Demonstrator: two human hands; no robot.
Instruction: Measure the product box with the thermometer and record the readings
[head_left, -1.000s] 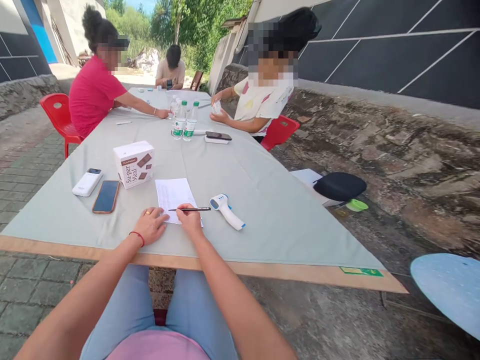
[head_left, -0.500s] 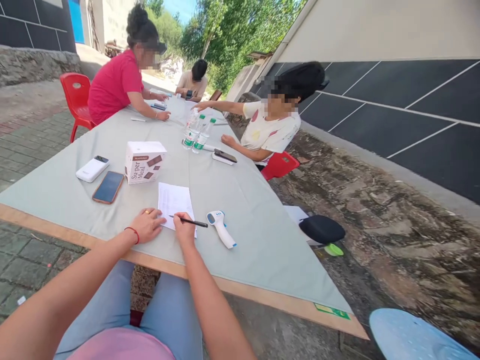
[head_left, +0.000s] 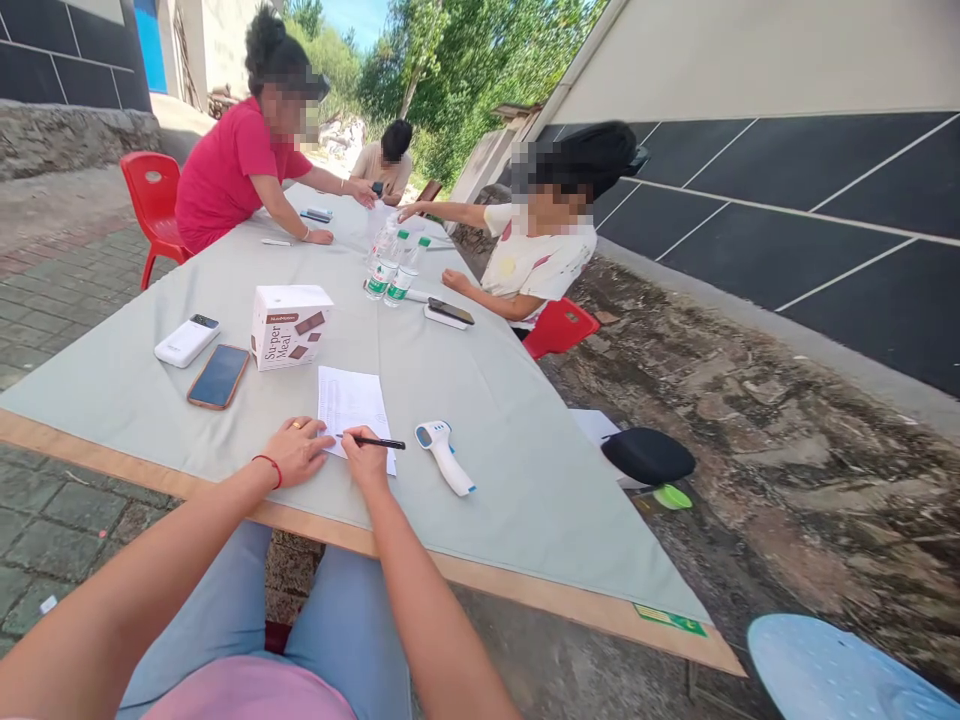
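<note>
A white sheet of paper (head_left: pixel 352 398) with faint print lies near the front edge of the cloth-covered table. My right hand (head_left: pixel 367 462) grips a black pen (head_left: pixel 381 441), its tip down at the paper's left part. Flat on the table, my left hand (head_left: pixel 298 449) has its fingers out, the tips on the paper's left edge. Just right of the paper lies a white and blue infrared thermometer (head_left: pixel 445 457). Beyond my left hand are a dark phone (head_left: pixel 218 377), a white power bank (head_left: pixel 187 340) and a white "Super Meal" box (head_left: pixel 290 328).
Two water bottles (head_left: pixel 403 272) with green caps stand mid-table, near another phone (head_left: pixel 451 312). A person in pink (head_left: pixel 225 165) leans over the left side. One person in a white patterned shirt (head_left: pixel 536 250) sits at right; another sits at the far end.
My right hand and the pen have shifted slightly left over the paper. The person in pink has stretched an arm across toward the person at right. My left hand stays in place.
</note>
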